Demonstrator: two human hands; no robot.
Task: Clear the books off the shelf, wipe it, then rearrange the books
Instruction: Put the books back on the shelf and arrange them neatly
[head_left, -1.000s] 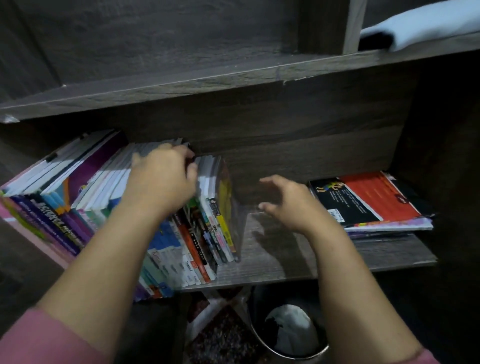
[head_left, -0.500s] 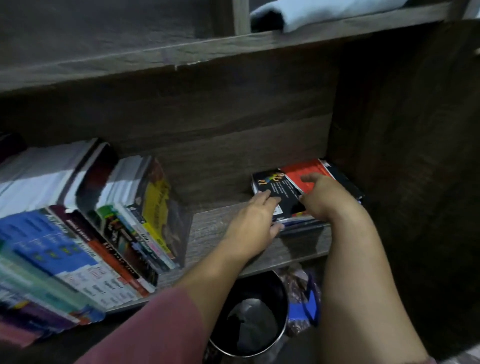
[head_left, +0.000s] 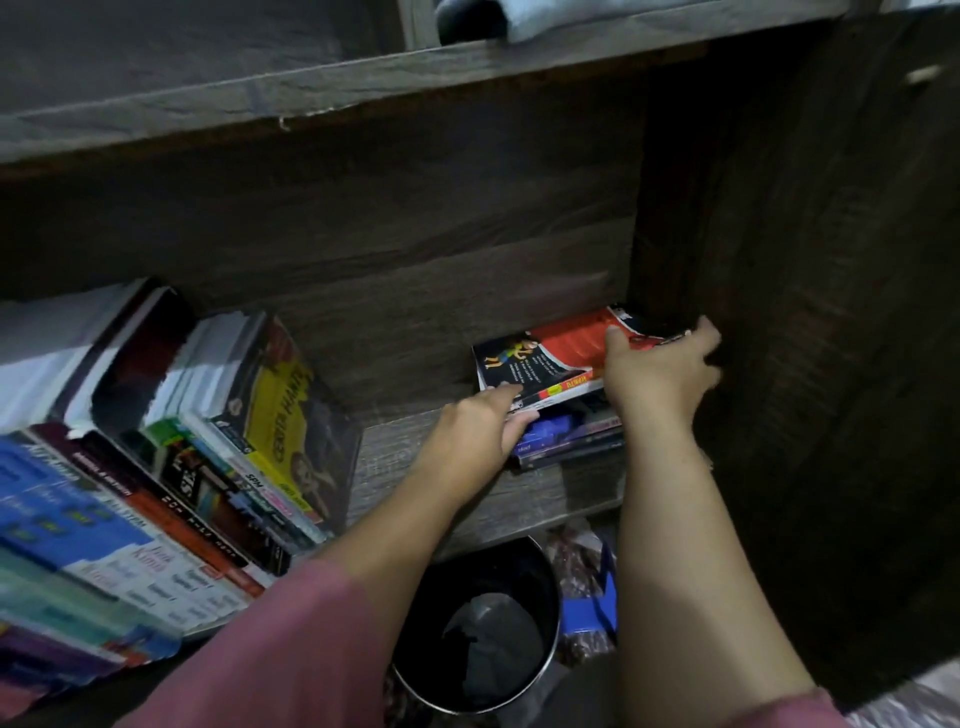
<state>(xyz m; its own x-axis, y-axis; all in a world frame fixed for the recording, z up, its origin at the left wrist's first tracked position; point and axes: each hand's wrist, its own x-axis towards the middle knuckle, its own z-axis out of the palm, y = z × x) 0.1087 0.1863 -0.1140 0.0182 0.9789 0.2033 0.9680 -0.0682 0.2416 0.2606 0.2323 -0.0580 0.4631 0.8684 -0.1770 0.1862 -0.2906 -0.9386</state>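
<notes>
Left hand (head_left: 475, 431) moved from leaning row (head_left: 208, 441); its fingers and those of right hand (head_left: 657, 376) clamp red book (head_left: 561, 351), now tilted off flat stack (head_left: 571, 441): shelf (head_left: 395, 457) clearing begins.

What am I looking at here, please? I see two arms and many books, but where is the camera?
There is no machine: a person works with bare hands, and the picture comes from a camera worn on the head, looking down. On the wooden shelf, a row of leaning books stands at the left and a flat stack lies at the right. The left hand and the right hand both grip the red-and-black book on top of that stack. A round waste bin stands below the shelf.
</notes>
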